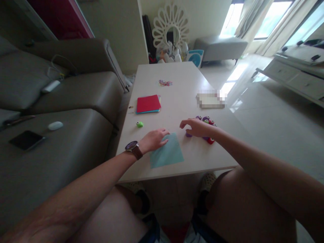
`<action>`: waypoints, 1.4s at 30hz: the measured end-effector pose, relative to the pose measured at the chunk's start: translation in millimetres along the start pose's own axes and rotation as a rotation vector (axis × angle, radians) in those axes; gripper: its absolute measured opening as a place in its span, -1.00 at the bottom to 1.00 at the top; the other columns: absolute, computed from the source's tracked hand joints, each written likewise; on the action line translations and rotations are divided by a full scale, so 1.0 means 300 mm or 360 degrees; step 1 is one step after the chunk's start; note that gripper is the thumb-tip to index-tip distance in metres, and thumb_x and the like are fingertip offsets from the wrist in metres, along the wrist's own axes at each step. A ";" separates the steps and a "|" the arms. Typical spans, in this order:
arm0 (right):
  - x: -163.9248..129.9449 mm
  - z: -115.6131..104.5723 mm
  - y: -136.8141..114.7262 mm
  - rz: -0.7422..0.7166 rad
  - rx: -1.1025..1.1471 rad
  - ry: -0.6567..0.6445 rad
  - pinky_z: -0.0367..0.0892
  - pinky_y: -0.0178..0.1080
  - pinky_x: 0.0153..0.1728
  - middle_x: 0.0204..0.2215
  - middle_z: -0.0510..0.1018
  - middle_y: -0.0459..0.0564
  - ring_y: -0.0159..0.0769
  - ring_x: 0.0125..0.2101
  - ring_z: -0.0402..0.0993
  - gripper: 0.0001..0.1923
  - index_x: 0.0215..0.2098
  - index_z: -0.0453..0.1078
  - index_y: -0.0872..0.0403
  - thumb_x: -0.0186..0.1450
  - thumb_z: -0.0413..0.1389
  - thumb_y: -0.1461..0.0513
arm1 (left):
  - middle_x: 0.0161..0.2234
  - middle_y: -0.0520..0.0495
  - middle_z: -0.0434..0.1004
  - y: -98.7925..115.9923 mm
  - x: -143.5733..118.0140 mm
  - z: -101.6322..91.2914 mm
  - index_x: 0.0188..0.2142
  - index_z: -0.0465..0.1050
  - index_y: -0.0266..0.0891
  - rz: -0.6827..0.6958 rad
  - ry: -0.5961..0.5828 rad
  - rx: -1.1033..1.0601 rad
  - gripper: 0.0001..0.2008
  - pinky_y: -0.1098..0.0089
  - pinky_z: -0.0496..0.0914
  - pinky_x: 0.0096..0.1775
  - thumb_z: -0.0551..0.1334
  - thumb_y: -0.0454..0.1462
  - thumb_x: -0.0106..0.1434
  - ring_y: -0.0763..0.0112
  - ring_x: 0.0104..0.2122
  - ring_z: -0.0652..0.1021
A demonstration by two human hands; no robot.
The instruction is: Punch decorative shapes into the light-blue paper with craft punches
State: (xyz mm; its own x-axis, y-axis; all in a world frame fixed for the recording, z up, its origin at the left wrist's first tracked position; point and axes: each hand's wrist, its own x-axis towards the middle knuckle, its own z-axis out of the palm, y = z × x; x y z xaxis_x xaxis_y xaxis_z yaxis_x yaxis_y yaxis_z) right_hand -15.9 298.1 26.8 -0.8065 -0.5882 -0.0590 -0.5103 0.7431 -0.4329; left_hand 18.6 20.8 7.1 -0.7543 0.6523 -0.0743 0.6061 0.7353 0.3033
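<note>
While the left hand (154, 139) lies flat, fingers spread on the teal paper sheet (167, 154) | right hand (197, 128), fingers loosely curled, reaches over small paper punches (206, 130) at the sheet's 2 o'clock | green punch (139, 124) at 10 o'clock.

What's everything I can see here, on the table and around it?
Table: one, cream, centre.
Sheet of paper: one, teal, near table edge, under the left fingertips.
Stack of paper: one, red on top, table's left side.
Small punch: one, green, below the stack.
Cluster of small punches: several, purple, red and green, under the right hand.
Small scattered bits: a multicoloured heap, far end of the table.
Sofa: one, grey-brown, left.
Phone: one, black, on the sofa.
Mirror: one, white petal frame, far wall.
Wristwatch: one, brown strap, left wrist.
Left hand: resting on the teal sheet.
Right hand: over the punches, fingers curled.
</note>
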 end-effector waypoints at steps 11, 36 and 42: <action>0.000 0.000 0.001 -0.0015 -0.0086 -0.0060 0.43 -0.06 0.06 -0.06 0.68 0.05 -0.05 -0.05 0.61 -0.73 -0.11 0.55 -0.06 0.29 0.15 0.36 | 0.05 -0.19 0.46 -0.024 0.029 0.018 0.35 0.44 0.01 -0.0217 0.0005 0.0270 -0.55 0.11 0.40 0.09 0.16 -0.10 0.53 0.09 0.07 0.51; 0.142 0.196 -0.026 -0.0115 0.0350 -0.0004 0.37 -0.04 0.17 0.13 0.62 0.16 -0.09 0.12 0.54 -0.42 0.25 0.29 0.10 0.27 0.07 0.45 | 0.17 -0.26 0.53 -0.206 0.016 -0.014 0.19 0.49 -0.27 -0.0280 0.0000 -0.0058 -0.57 0.21 0.35 0.30 0.26 -0.17 0.38 0.15 0.20 0.52; 0.148 0.231 -0.011 -0.0043 0.0185 0.0160 0.26 0.03 0.32 0.29 0.44 0.30 -0.03 0.33 0.32 -0.36 0.35 0.22 0.16 0.30 0.04 0.42 | 0.14 -0.24 0.54 -0.194 0.012 0.001 0.16 0.52 -0.22 -0.0202 -0.0030 0.0024 -0.62 0.24 0.37 0.26 0.22 -0.18 0.41 0.18 0.17 0.53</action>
State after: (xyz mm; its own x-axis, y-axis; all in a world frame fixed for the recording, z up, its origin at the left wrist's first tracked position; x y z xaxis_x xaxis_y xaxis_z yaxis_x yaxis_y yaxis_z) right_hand -29.2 247.4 -36.8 -0.8219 -0.5681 0.0418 -0.4987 0.6821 -0.5349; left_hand -19.1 -19.7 -10.9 -0.8203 0.5572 -0.1286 0.5101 0.8147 0.2758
